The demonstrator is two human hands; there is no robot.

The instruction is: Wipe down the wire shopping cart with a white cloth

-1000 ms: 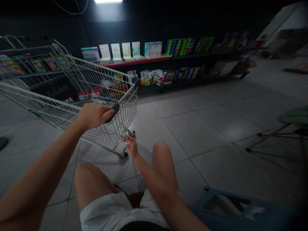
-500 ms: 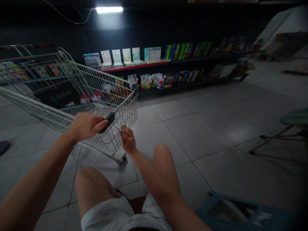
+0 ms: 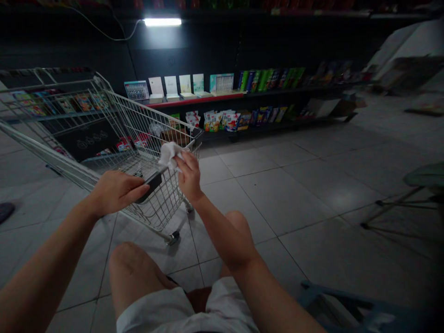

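My left hand [image 3: 118,192] is wrapped around the black handle [image 3: 151,186] of a wire shopping cart [image 3: 152,121]. My right hand [image 3: 190,176] pinches a crumpled white tissue or cloth [image 3: 169,155] and holds it up against the cart's near top rim. The cart stands in front of me on its castors, and its basket looks bare, with the floor and shelves showing through the mesh. My bare knees and white shorts lie below both arms.
Low black shelves [image 3: 263,108] with books, cards and snack packets run along the back wall. A wire rack of books [image 3: 65,104] stands behind the cart. A green-topped folding stool [image 3: 425,175] is at the right, and a blue plastic crate [image 3: 340,305] sits near my right leg.
My right hand has risen from the cart's lower corner to its top rim, carrying the white tissue. My left hand stays on the handle, and the scene has shifted slightly downward in view.
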